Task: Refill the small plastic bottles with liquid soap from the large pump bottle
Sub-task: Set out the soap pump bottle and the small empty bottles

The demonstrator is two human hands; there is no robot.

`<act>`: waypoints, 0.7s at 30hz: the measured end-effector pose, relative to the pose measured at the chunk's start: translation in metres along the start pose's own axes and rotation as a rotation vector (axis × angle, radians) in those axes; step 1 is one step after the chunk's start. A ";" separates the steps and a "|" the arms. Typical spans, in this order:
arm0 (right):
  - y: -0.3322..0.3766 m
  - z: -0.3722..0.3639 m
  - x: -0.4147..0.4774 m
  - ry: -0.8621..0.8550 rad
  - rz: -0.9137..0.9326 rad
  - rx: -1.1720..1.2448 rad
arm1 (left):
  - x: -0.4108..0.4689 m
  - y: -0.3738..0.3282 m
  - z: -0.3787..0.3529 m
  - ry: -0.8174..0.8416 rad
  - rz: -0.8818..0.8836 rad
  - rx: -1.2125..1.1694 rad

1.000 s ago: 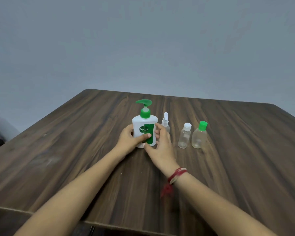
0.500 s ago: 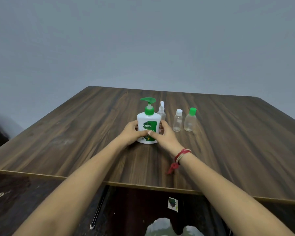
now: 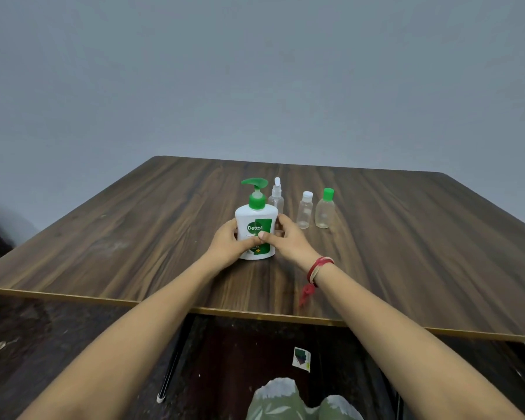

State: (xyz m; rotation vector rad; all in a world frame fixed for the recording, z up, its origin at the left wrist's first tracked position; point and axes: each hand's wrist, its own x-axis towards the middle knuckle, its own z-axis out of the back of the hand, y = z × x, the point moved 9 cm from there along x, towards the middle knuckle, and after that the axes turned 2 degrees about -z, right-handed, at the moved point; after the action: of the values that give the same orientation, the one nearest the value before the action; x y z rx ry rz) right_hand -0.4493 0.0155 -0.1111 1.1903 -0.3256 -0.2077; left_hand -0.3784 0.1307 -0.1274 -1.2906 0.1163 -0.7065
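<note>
A white pump bottle point(image 3: 255, 221) with a green pump head and green label stands upright on the wooden table point(image 3: 406, 253). My left hand point(image 3: 226, 245) grips its left side and my right hand point(image 3: 287, 241) grips its right side, both thumbs across the label. Behind and to the right stand three small clear bottles in a row: a spray bottle point(image 3: 276, 197) with a white nozzle, a white-capped bottle point(image 3: 304, 210) and a green-capped bottle point(image 3: 325, 209). All three are capped and look empty.
A plain grey wall rises behind the table. The table's near edge point(image 3: 103, 300) runs across the lower view. Below it lie a dark floor, a thin metal table leg point(image 3: 172, 368), a small paper scrap point(image 3: 301, 358) and my patterned knees point(image 3: 285, 401).
The view has pulled back and tilted down, so the table's near edge and the floor now show. Both hands stay wrapped round the pump bottle.
</note>
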 end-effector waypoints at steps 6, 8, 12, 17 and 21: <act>-0.005 -0.005 0.016 -0.005 0.000 0.032 | 0.004 0.009 0.002 -0.022 0.010 -0.133; -0.008 -0.006 0.021 0.008 0.007 0.059 | 0.005 0.016 0.000 -0.025 0.015 -0.164; -0.014 -0.004 0.028 0.083 -0.029 0.135 | 0.006 0.020 -0.001 -0.026 0.010 -0.195; -0.018 -0.004 0.044 0.171 -0.084 0.088 | 0.007 0.021 -0.002 -0.007 0.012 -0.211; -0.017 -0.004 0.047 0.195 -0.094 0.059 | 0.007 0.020 -0.001 0.008 0.022 -0.199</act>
State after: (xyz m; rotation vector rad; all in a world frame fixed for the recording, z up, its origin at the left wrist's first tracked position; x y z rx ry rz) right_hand -0.4040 -0.0021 -0.1217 1.2748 -0.1058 -0.1633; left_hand -0.3648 0.1278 -0.1437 -1.4745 0.2108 -0.6944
